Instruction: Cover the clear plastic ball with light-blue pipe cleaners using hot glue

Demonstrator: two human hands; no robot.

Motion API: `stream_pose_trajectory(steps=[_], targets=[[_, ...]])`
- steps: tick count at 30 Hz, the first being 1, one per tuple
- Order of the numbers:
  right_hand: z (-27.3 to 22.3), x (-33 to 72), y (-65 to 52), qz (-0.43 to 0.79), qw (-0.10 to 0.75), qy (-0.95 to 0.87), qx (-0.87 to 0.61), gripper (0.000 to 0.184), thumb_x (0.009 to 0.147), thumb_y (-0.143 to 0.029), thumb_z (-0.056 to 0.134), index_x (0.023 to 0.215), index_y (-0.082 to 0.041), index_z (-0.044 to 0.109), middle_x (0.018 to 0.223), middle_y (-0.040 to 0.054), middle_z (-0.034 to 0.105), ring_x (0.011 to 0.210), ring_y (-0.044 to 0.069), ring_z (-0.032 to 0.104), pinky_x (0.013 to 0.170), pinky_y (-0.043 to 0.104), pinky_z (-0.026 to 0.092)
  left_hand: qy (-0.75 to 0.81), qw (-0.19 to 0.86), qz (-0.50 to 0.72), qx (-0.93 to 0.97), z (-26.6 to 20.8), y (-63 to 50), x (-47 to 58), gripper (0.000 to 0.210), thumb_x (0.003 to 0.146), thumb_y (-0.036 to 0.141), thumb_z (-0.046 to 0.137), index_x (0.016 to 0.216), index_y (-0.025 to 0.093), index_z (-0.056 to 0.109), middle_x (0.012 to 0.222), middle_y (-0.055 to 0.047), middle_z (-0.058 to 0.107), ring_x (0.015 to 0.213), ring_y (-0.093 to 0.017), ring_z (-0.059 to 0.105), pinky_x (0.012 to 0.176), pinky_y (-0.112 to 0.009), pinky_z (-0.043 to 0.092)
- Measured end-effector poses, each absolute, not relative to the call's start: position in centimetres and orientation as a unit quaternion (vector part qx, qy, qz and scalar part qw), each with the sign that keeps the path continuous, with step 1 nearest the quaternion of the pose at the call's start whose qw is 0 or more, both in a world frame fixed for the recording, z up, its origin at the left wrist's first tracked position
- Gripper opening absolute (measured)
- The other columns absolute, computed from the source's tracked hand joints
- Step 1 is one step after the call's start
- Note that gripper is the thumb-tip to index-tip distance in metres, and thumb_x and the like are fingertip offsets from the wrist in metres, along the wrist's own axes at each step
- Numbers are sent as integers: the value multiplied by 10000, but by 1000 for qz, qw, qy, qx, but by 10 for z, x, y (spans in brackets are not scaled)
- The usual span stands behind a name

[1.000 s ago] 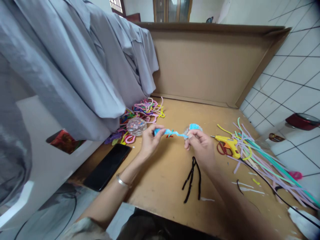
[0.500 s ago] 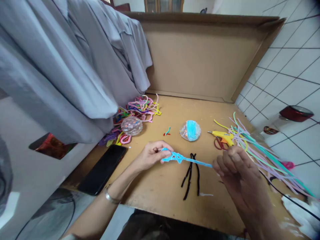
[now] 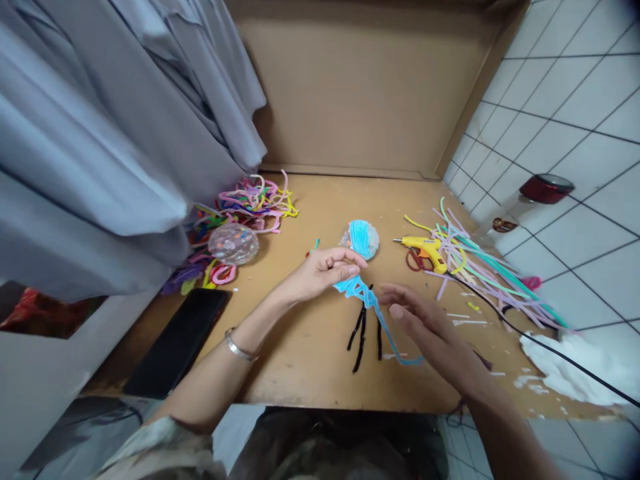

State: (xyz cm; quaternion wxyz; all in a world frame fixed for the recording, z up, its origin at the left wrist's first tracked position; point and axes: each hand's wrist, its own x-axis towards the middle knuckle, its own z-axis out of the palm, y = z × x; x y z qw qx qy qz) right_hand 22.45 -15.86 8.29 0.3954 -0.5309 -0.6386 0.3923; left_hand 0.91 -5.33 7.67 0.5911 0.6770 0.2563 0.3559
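My left hand [image 3: 333, 272] pinches one end of a light blue pipe cleaner [image 3: 357, 290] bent into zigzags. Its straight tail hangs down to the right and bends again near the bottom. Beside that tail is my right hand [image 3: 425, 320], its fingers stretched out and holding nothing that I can see. Black pipe cleaners [image 3: 359, 343] lie on the table below the blue one, partly covered by it. Just beyond my left fingertips sits a clear round ball [image 3: 373, 245] with a blue band [image 3: 361, 240] across it.
A yellow glue gun [image 3: 425, 248], red-handled scissors [image 3: 414, 261] and loose pastel pipe cleaners [image 3: 493, 267] lie at the right. To the left are a second clear ball [image 3: 233, 244], a tangled colourful pile [image 3: 250, 200] and a black phone [image 3: 177, 343]. Cardboard [image 3: 350, 87] stands behind.
My right hand has let go of the blue pipe cleaner's tail and opened. The tail, taut before, now hangs bent downward. The view has tilted down and shifted.
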Motion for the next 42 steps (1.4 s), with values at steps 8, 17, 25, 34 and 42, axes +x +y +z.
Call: stream_pose_trajectory(steps=[8,17,25,34,42], targets=[[65,215,-155,382,318,-663,-560,243,880,-326,528,700,-194,625,691,11,665,650,158,605,599,258,419,311,549,339,698,61,-53,17,374,866,465,650,1048,139,675,561,67,485,492,-60,417,475,-172,313],[58,215,-166,305,330,-675,-585,373,965,-388,435,657,-201,528,556,-33,496,532,117,468,529,249,300,309,573,259,714,51,-70,29,323,842,435,674,798,115,677,645,8,587,571,-78,471,544,-189,373],[59,228,-156,291,383,-638,-602,349,931,-411,498,703,-197,652,584,-22,538,575,134,495,556,246,357,273,543,217,763,58,-75,27,284,861,402,657,832,122,700,647,30,561,589,-80,446,570,-207,342],[64,223,-164,262,356,-690,-573,379,981,-399,465,698,-201,620,608,-12,534,592,136,489,572,250,356,324,595,351,646,45,-85,36,342,821,467,687,787,128,655,596,29,558,549,-79,447,566,-210,347],[62,217,-94,121,373,-714,-580,305,953,-330,432,755,-212,632,668,22,627,604,166,509,603,284,344,386,490,475,621,42,-41,56,156,753,290,663,730,137,676,618,26,593,570,-83,465,609,-227,395]])
